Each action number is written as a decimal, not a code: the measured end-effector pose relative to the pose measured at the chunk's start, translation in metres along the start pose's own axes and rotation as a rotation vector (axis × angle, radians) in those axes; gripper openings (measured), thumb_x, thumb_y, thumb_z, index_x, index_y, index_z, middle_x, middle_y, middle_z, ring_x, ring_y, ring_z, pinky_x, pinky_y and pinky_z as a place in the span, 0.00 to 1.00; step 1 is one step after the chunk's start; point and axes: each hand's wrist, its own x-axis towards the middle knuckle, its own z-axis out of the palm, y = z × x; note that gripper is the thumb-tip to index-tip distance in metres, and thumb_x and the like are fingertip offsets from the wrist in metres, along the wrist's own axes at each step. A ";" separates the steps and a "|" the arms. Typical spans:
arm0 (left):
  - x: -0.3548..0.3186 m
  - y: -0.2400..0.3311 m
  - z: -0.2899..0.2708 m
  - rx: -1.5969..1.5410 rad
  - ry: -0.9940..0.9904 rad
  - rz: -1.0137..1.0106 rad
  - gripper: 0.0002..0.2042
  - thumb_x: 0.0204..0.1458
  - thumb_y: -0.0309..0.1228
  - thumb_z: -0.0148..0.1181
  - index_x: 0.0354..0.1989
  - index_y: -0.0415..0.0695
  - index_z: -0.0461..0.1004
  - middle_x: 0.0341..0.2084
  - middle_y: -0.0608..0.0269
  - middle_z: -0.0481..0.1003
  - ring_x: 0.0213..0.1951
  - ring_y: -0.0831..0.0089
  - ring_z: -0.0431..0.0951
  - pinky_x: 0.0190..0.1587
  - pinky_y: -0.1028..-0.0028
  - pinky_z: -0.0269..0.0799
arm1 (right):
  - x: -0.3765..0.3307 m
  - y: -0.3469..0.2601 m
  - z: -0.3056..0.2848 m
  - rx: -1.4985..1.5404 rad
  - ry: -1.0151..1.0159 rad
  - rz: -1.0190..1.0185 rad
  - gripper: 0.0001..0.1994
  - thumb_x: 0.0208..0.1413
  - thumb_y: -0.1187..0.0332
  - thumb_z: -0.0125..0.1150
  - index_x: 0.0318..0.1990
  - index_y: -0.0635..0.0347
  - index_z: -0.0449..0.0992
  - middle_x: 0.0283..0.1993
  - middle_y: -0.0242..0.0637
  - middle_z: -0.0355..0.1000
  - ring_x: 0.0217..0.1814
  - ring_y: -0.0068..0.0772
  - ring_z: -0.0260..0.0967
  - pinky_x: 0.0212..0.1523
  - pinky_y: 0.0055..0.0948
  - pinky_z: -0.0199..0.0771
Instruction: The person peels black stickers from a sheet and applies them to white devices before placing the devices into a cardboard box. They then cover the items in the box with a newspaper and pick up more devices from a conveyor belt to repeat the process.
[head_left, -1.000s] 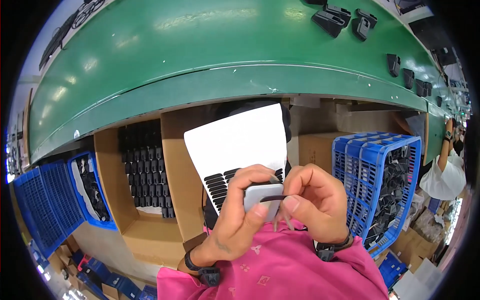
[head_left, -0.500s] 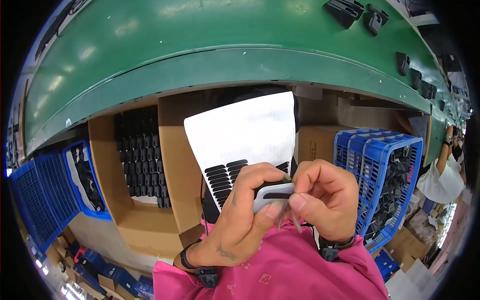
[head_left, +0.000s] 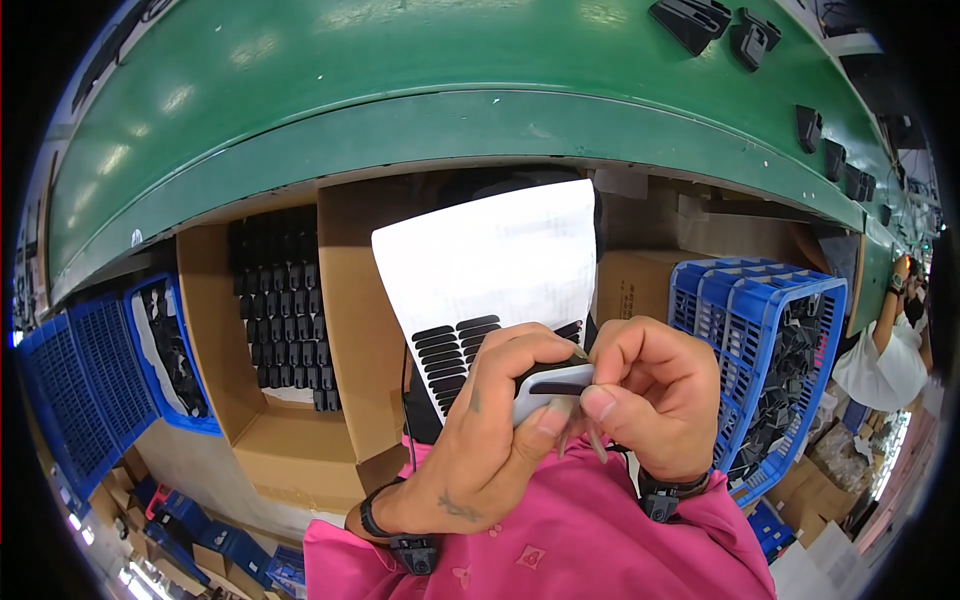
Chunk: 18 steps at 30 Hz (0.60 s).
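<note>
My left hand (head_left: 490, 430) grips a small grey-and-black plastic part (head_left: 530, 407), thumb below and index finger over its top. A dark elongated oval sticker (head_left: 558, 389) lies along its grey face. My right hand (head_left: 655, 395) pinches at the sticker's right end, thumb and index finger close together; its fingertips partly hide that end. Two thin pale tips show below the fingers, too unclear to name. Behind my hands, a white sheet (head_left: 485, 250) bearing rows of black oval stickers (head_left: 436, 352) lies over something dark, its lower part hidden by my left hand.
A green bench (head_left: 400, 125) spans the far side, with black plastic parts (head_left: 692, 22) at its right. At left stand a cardboard box (head_left: 290, 455) of black parts and a blue crate (head_left: 205, 430). Another blue crate (head_left: 715, 290) sits at right; a person (head_left: 885, 360) is beyond it.
The plastic part and both hands have shifted very slightly to the right in view. The grip looks the same, with the right fingers still at the sticker's end.
</note>
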 end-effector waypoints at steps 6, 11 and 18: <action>0.000 0.000 0.000 0.002 -0.004 -0.001 0.18 0.58 0.30 0.48 0.55 0.37 0.57 0.48 0.47 0.61 0.49 0.57 0.65 0.54 0.65 0.61 | 0.000 -0.001 0.000 -0.019 0.001 -0.003 0.04 0.54 0.79 0.57 0.32 0.69 0.67 0.27 0.32 0.70 0.26 0.15 0.68 0.26 0.15 0.68; 0.000 0.001 0.000 0.052 0.004 0.010 0.18 0.57 0.28 0.48 0.55 0.37 0.57 0.48 0.47 0.61 0.49 0.57 0.65 0.53 0.65 0.61 | 0.001 0.001 0.000 -0.033 0.005 -0.004 0.04 0.54 0.79 0.57 0.32 0.69 0.67 0.27 0.32 0.69 0.26 0.15 0.68 0.26 0.15 0.68; 0.000 0.003 0.001 0.075 0.004 0.031 0.18 0.57 0.26 0.49 0.55 0.36 0.57 0.48 0.45 0.61 0.49 0.56 0.66 0.53 0.66 0.62 | 0.001 0.004 0.002 -0.074 0.029 -0.048 0.04 0.53 0.80 0.58 0.32 0.69 0.68 0.26 0.31 0.70 0.27 0.15 0.70 0.26 0.15 0.70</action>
